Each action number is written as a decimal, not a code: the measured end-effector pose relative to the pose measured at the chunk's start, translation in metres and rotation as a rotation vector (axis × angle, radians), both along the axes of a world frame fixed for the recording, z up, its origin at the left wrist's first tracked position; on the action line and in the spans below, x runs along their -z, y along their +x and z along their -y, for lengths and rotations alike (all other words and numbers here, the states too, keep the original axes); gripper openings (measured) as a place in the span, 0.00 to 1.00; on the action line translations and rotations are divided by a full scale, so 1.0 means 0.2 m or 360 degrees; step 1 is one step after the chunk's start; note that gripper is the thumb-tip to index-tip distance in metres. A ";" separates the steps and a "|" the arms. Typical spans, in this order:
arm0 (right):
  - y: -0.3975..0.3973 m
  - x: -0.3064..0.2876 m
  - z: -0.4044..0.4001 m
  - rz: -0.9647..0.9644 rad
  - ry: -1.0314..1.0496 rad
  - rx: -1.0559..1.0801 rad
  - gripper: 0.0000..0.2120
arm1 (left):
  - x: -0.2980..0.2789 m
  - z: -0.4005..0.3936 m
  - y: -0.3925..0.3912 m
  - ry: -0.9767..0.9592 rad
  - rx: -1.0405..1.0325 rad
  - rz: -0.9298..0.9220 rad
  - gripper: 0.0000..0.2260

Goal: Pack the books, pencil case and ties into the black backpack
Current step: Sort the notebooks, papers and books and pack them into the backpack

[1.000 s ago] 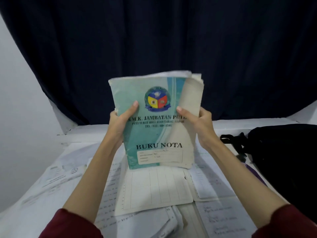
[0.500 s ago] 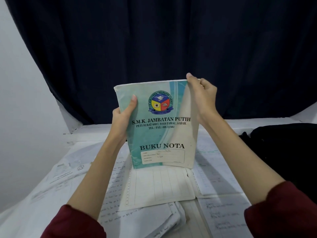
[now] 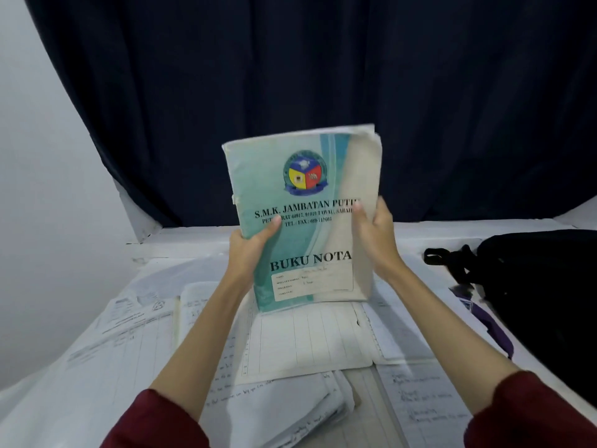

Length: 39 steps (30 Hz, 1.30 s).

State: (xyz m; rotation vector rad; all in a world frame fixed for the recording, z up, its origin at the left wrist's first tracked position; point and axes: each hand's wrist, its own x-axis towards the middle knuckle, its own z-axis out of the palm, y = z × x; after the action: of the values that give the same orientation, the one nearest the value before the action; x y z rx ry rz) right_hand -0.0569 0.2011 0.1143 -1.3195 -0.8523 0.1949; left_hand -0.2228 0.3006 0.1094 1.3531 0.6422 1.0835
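I hold a teal and cream notebook (image 3: 300, 195) marked "BUKU NOTA" upright in front of me, above the table. My left hand (image 3: 250, 250) grips its lower left edge with the thumb on the cover. My right hand (image 3: 374, 240) grips the right edge at mid height. More pages or thin books seem stacked behind the cover. The black backpack (image 3: 542, 286) lies on the table at the right, its strap (image 3: 452, 260) pointing left. A purple strip (image 3: 491, 328), maybe a tie, lies beside the backpack.
Loose written sheets and an open lined book (image 3: 307, 341) cover the white table (image 3: 323, 234). A folded bundle of papers (image 3: 290, 412) lies near me. A dark curtain (image 3: 290, 76) hangs behind the table, with a white wall (image 3: 38, 189) at the left.
My right hand has slid from the notebook's top right corner down to the middle of its right edge. The notebook has risen a little and tilted.
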 end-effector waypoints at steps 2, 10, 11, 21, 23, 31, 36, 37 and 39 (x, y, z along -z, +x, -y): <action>-0.04 -0.07 -0.02 0.0157 0.0069 0.0142 0.02 | -0.05 -0.01 -0.02 0.0077 -0.0082 0.0059 0.05; -0.16 0.16 -0.01 0.0171 -0.0092 0.0021 0.03 | 0.21 -0.05 -0.15 0.0050 -0.0074 -0.0237 0.09; -0.16 0.15 -0.01 0.0169 -0.0099 0.0020 0.03 | 0.23 -0.04 -0.15 0.0015 -0.0077 -0.0246 0.10; -0.20 0.15 0.08 0.0068 -0.0256 -0.0116 0.14 | 0.28 0.04 -0.17 -0.0223 -0.0147 -0.0308 0.14; -0.19 0.14 0.09 0.0052 -0.0315 -0.0178 0.15 | 0.25 0.06 -0.16 -0.0152 -0.0223 -0.0304 0.12; 0.07 -0.04 0.36 -0.0234 -0.0071 0.0070 0.19 | -0.02 0.22 -0.09 0.0393 -0.0071 -0.0605 0.07; 0.38 -0.28 0.82 0.0630 -0.0192 0.0524 0.46 | -0.32 0.47 0.12 0.1133 0.0204 -0.1257 0.15; 0.43 -0.32 0.93 0.0731 -0.0340 0.0436 0.42 | -0.37 0.54 0.19 0.1248 0.0283 -0.1366 0.15; 0.53 -0.37 1.13 0.0604 -0.0577 0.0097 0.29 | -0.44 0.67 0.34 0.1411 0.0451 -0.1478 0.14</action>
State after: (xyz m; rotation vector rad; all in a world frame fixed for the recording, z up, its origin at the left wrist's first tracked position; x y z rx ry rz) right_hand 0.0490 -0.0251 0.1891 -1.7542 -1.1302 0.0498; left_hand -0.1545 0.1669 0.1966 2.6851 0.5937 0.4330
